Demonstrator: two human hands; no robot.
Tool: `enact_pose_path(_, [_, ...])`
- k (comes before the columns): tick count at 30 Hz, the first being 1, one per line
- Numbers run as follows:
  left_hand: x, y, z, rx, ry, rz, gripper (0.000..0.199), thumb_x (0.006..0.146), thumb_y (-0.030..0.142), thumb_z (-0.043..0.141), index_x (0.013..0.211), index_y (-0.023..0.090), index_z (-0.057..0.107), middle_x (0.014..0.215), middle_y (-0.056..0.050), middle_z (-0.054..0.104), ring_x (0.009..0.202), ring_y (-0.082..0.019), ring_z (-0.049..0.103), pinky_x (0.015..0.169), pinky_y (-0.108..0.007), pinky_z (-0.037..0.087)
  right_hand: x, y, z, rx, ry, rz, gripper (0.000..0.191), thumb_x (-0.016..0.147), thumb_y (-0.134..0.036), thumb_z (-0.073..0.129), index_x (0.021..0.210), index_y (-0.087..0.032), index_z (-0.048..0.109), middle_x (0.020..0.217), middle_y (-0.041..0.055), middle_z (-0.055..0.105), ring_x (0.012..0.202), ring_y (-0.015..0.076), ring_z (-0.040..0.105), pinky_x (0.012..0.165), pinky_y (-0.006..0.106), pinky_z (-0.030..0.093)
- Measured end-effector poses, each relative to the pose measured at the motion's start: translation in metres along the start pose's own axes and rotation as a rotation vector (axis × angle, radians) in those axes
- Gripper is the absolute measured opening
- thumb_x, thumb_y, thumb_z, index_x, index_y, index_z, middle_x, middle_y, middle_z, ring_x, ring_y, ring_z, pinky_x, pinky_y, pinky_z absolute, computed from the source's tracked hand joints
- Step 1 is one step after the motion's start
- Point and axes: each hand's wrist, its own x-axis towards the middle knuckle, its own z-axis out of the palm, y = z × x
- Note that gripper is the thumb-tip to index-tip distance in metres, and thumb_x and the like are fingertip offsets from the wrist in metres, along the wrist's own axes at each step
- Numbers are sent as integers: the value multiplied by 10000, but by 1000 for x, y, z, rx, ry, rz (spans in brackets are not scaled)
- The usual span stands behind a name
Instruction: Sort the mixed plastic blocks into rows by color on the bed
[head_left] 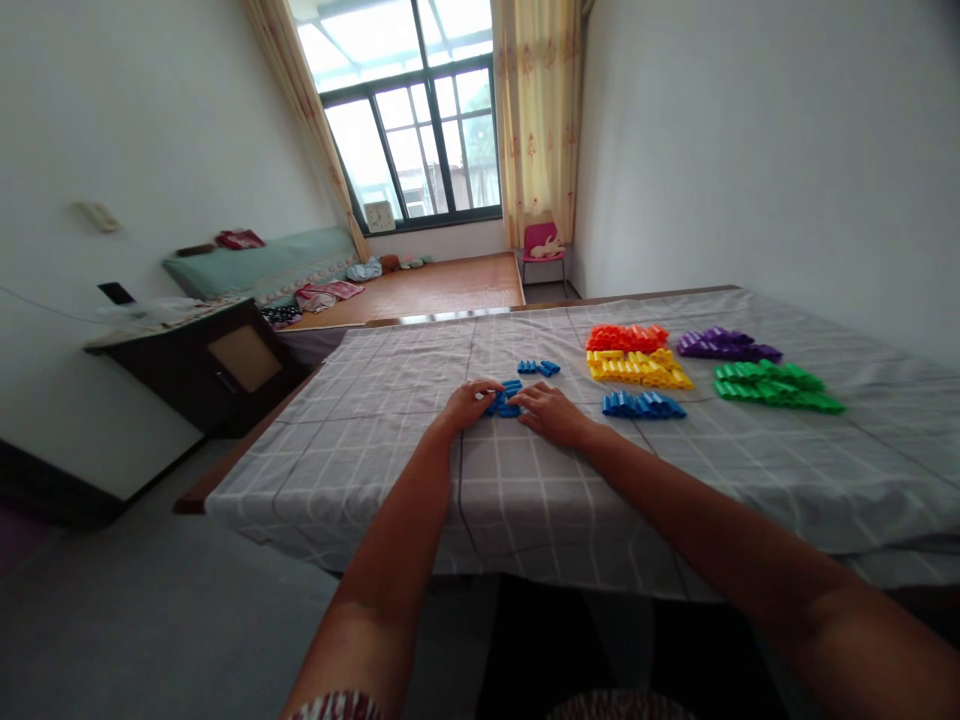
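Note:
Several loose blue pieces [511, 388] lie on the checked cloth between my two hands. My left hand [472, 402] is at their left side, its fingers bent together around a blue piece. From the right, my right hand [551, 412] reaches over the pieces with its fingers spread and touches their edge. Just beyond sits a short row of blue pieces [538, 368]. A longer row of blue pieces [643, 405] lies to the right of my right hand. Behind that row are yellow pieces [637, 368] and red pieces [626, 337].
Farther right lie purple pieces [727, 345] and green pieces [778, 385]. The checked cloth [360, 440] covers the bed or table. A dark cabinet [225, 370] stands at the left, and a pink chair [543, 240] is at the back by the curtain.

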Motion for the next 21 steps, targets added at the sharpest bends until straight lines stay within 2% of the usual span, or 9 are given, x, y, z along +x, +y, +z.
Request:
enact_pose_path(4, [0, -6, -1, 80, 82, -104, 276, 852, 270, 532, 1021, 212, 743, 962, -25, 743, 843, -161, 665, 821, -267, 518, -6, 8, -8, 47, 58, 92, 231, 853, -361, 654, 1022, -206, 676, 908, 60, 705, 954, 232, 607, 861, 354, 445])
enact_pose_path(6, [0, -7, -2, 95, 105, -138, 305, 889, 318, 496, 1019, 192, 742, 913, -31, 746, 834, -165, 665, 808, -263, 515, -8, 12, -10, 66, 97, 142, 225, 858, -403, 644, 955, -202, 679, 835, 47, 701, 882, 220, 614, 826, 343, 455])
enact_pose_path(9, [1, -5, -2, 91, 149, -134, 316, 901, 321, 487, 1037, 183, 736, 976, -42, 745, 898, -169, 663, 854, -265, 508, -9, 13, -8, 72, 142, 117, 219, 898, -301, 585, 1071, -194, 666, 1037, 78, 713, 988, 227, 608, 889, 362, 453])
enact_pose_path(12, [0, -2, -1, -2, 62, -56, 303, 869, 276, 533, 1095, 199, 721, 1091, -36, 726, 961, -162, 659, 866, -246, 512, -6, 8, -4, 57, 71, 1, 329, 905, -218, 555, 1229, -211, 615, 1212, 85, 671, 1109, 235, 574, 958, 386, 425])
enact_pose_path(15, [-1, -2, 0, 15, -8, -35, 301, 828, 257, 589, 1091, 209, 725, 1058, -27, 730, 890, -155, 664, 815, -240, 524, -5, 4, -5, 28, 5, -14, 268, 890, -240, 592, 1150, -224, 655, 1087, 66, 713, 1039, 242, 594, 911, 386, 434])
enact_pose_path(18, [-2, -3, -1, 120, 24, -117, 301, 839, 343, 600, 1074, 209, 733, 906, -20, 740, 783, -151, 659, 749, -241, 516, -7, 5, -10, 28, 29, 51, 153, 867, -329, 640, 955, -213, 687, 878, 46, 719, 919, 228, 604, 837, 359, 444])
enact_pose_path(19, [-2, -3, -2, 155, 45, -157, 310, 854, 384, 584, 1056, 209, 739, 861, -22, 738, 773, -156, 660, 736, -240, 510, -8, 6, -11, 33, 49, 69, 162, 864, -353, 644, 928, -210, 682, 859, 45, 713, 909, 224, 602, 827, 350, 445])
enact_pose_path(21, [-1, -4, -3, 221, 95, -215, 328, 882, 427, 539, 1001, 210, 754, 834, -32, 737, 806, -170, 666, 755, -243, 502, -8, 8, -11, 42, 87, 74, 200, 872, -374, 631, 967, -203, 675, 943, 60, 714, 956, 225, 596, 843, 347, 446])
